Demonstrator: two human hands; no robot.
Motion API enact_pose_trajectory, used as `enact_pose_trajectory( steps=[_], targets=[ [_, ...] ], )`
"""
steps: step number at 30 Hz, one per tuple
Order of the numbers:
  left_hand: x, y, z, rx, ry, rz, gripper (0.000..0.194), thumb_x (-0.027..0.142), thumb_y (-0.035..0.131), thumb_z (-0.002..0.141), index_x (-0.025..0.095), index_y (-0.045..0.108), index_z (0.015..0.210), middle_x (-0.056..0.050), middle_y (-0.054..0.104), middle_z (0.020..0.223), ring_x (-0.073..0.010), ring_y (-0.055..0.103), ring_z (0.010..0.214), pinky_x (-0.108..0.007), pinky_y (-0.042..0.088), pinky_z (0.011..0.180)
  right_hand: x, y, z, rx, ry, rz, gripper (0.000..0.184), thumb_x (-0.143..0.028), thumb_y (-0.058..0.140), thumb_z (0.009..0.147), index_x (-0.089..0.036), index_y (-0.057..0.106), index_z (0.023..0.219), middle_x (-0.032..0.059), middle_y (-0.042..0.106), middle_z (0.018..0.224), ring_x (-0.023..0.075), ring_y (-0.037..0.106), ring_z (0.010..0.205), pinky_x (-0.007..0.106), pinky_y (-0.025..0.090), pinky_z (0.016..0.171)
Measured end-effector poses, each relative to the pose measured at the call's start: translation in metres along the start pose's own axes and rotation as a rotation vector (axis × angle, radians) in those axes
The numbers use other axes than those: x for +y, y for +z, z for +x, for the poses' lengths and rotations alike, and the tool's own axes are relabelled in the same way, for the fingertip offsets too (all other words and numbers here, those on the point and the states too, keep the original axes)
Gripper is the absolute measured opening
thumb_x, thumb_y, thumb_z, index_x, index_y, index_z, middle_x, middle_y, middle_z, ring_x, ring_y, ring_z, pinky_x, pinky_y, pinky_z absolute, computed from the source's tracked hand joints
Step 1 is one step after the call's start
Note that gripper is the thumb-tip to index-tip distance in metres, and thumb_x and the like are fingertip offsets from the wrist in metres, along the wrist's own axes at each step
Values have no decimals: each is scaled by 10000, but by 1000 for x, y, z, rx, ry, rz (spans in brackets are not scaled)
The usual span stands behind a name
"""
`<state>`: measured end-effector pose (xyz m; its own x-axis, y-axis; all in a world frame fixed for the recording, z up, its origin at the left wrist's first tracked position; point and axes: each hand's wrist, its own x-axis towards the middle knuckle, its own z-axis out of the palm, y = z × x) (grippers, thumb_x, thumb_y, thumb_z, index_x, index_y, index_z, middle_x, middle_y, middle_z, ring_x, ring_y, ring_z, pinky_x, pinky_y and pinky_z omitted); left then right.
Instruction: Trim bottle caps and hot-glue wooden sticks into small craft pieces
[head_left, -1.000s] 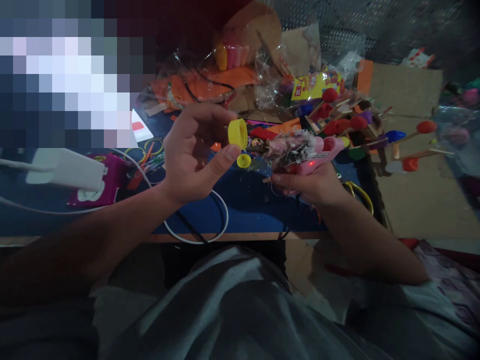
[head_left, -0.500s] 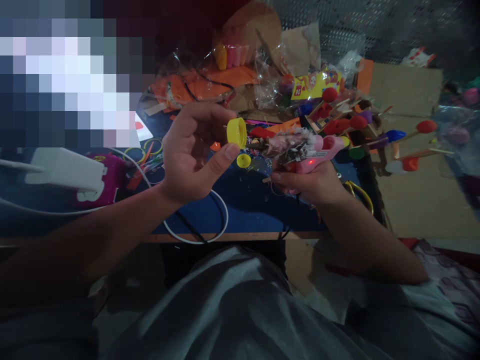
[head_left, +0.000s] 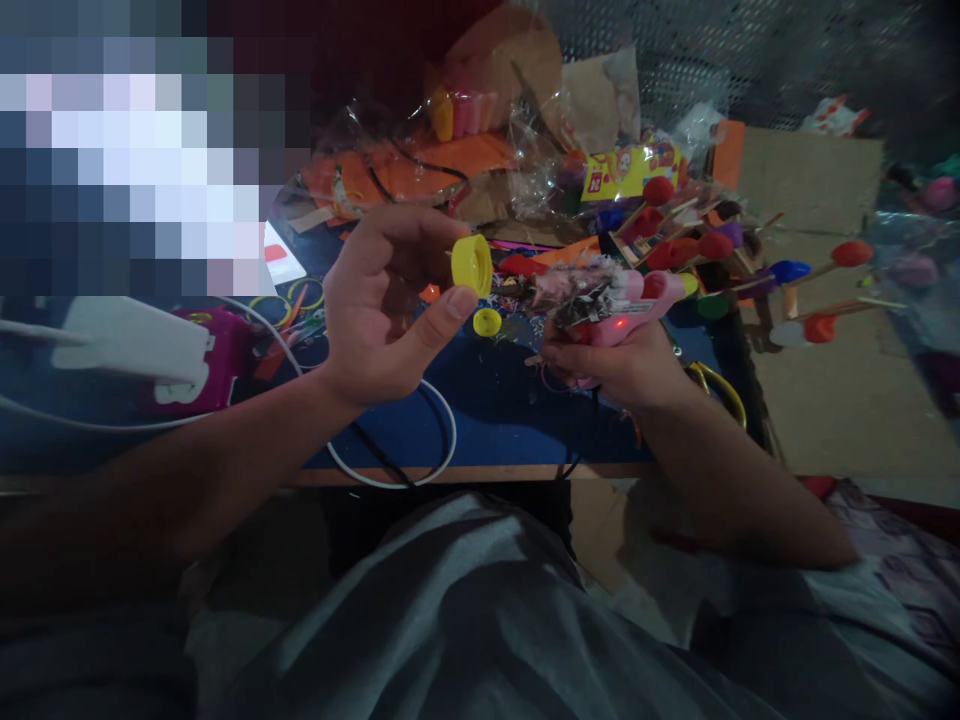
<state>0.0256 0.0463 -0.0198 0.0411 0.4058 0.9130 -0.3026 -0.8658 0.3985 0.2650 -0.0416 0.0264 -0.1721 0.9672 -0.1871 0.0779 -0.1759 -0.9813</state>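
Between the thumb and fingers of my left hand [head_left: 394, 315] is a yellow bottle cap [head_left: 471, 267], its open side turned to the right. My right hand [head_left: 626, 360] is wrapped round the handle of a pink hot glue gun [head_left: 637, 308] with a lit red light. Grimy fluff and glue coat the front of the gun, and its nozzle points left at the cap; whether the tip touches it I cannot tell. A second yellow cap [head_left: 487, 322] lies on the blue tabletop [head_left: 495, 420] below the first.
At left a white charger [head_left: 127, 335] is plugged into a magenta power block, with a looping white cable [head_left: 454, 440]. Sticks with coloured clay heads [head_left: 716, 245] crowd the right. Yellow-handled scissors [head_left: 720, 390], cardboard [head_left: 825, 390] and a yellow packet [head_left: 630, 172] lie around.
Almost nothing differs. The cap in my left hand has shifted very slightly left, while the glue gun stays in place.
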Motion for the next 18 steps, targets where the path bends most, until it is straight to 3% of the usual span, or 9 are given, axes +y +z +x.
enact_pose_trajectory(
  steps=[2, 10, 18],
  targets=[
    [1, 1, 0, 9, 5, 15, 470, 444, 888, 969, 267, 731, 1374, -22, 746, 1004, -90, 703, 717, -201, 547, 554, 1, -1, 0, -7, -4, 14, 510, -541, 1078, 625, -253, 672, 736, -22, 585, 646, 136, 489, 511, 335, 399, 460],
    [19, -2, -1, -12, -222, 63, 448, 505, 881, 959, 286, 730, 1320, -33, 772, 1010, -134, 729, 750, -260, 604, 627, 1, -1, 1, 9, -2, -14, 558, -574, 1077, 621, -258, 627, 717, -31, 565, 636, 129, 473, 506, 340, 401, 465],
    [1, 1, 0, 11, -2, 17, 457, 406, 889, 961, 236, 738, 1358, -28, 755, 967, -97, 706, 696, -193, 566, 552, 1, 0, 2, 13, -12, 43, 593, -590, 1089, 598, -262, 608, 708, -25, 571, 651, 122, 452, 501, 339, 374, 447]
  ],
)
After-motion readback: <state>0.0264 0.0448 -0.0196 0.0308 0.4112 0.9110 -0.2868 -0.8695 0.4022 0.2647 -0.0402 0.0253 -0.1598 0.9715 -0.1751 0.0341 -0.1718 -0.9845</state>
